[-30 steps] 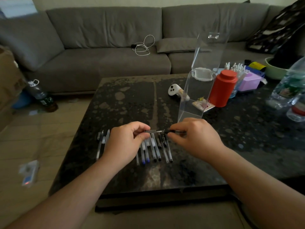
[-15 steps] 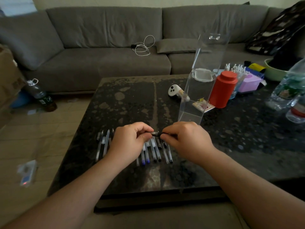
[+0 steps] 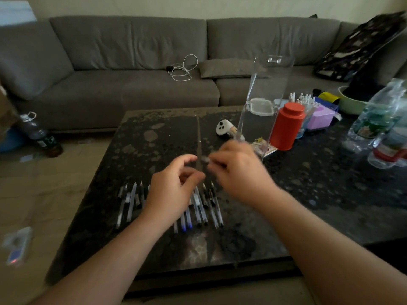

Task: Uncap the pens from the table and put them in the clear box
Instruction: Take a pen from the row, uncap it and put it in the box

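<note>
A row of several pens (image 3: pixel 199 208) lies on the dark stone table (image 3: pixel 242 245), partly under my left hand (image 3: pixel 174 190). Loose caps (image 3: pixel 128 197) lie among the pens at the left end. My left hand hovers over the row, thumb and forefinger apart, and I see nothing between them. My right hand (image 3: pixel 239 170) is blurred by motion, just in front of the foot of the tall clear box (image 3: pixel 267 100). It pinches a pen (image 3: pixel 206 159), of which only a blurred grey end shows. The box stands upright with its top open.
A red canister (image 3: pixel 287 126) stands right of the box and a white controller (image 3: pixel 223 127) left of it. Water bottles (image 3: pixel 378 124) and a purple container (image 3: pixel 319 117) crowd the table's right side. Behind is a grey sofa (image 3: pixel 132 62). A bottle (image 3: pixel 38 133) stands on the floor at left.
The hands, joined on one pen before, have come apart. My right hand has moved up and right toward the clear box. My left hand has let go and its fingers have spread.
</note>
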Action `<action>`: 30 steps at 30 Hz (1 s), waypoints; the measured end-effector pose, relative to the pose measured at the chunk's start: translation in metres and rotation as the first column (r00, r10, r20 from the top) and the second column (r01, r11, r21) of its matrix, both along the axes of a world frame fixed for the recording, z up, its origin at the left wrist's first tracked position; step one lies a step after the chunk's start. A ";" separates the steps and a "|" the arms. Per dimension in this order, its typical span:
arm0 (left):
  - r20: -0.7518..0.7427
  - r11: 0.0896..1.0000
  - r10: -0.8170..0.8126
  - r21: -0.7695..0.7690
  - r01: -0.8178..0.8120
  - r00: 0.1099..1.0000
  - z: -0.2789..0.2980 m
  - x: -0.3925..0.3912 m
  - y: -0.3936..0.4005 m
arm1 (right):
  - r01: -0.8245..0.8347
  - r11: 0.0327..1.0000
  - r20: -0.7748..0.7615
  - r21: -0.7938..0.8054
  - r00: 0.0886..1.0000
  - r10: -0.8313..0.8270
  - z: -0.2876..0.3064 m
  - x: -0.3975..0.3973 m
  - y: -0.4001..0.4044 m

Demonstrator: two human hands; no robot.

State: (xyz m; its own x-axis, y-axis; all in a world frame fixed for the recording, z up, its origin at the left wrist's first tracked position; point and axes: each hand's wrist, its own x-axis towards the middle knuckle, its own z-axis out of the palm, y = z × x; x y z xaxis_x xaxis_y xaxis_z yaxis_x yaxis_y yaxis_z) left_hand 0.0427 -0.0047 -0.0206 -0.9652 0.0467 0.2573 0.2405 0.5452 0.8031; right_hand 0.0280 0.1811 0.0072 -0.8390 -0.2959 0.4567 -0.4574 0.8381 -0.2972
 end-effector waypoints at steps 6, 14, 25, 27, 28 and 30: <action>0.076 0.997 -0.075 0.001 0.075 0.994 -0.004 -0.003 0.008 | 0.202 0.739 -0.109 -0.643 0.931 -0.349 0.070 -0.041 0.053; 0.079 0.960 -0.155 -0.222 0.169 0.985 -0.021 -0.003 0.011 | 0.494 0.855 0.081 -0.160 0.870 -0.487 0.022 -0.059 0.075; 0.160 0.944 -0.085 -0.304 0.131 0.983 -0.023 -0.014 0.021 | 0.403 0.914 0.176 0.042 0.898 -0.404 0.000 -0.048 0.083; 0.182 0.945 -0.078 -0.300 0.131 0.980 -0.024 -0.017 0.018 | 0.406 0.914 0.157 0.016 0.901 -0.403 -0.001 -0.045 0.085; 0.193 0.945 -0.073 -0.299 0.129 0.978 -0.024 -0.018 0.016 | 0.415 0.910 0.110 -0.010 0.905 -0.411 0.000 -0.041 0.085; 0.205 0.941 -0.058 -0.315 0.122 0.977 -0.024 -0.021 0.011 | 0.417 0.906 -0.049 -0.069 0.906 -0.421 0.000 -0.031 0.082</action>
State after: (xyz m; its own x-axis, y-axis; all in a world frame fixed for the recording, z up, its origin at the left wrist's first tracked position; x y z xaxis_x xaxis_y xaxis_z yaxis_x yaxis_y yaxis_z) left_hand 0.0213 0.0067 -0.0448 -0.9822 0.1861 0.0257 0.1615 0.7665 0.6216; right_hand -0.0033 0.2636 0.0067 -0.8498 0.1037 0.5169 -0.0868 0.9395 -0.3312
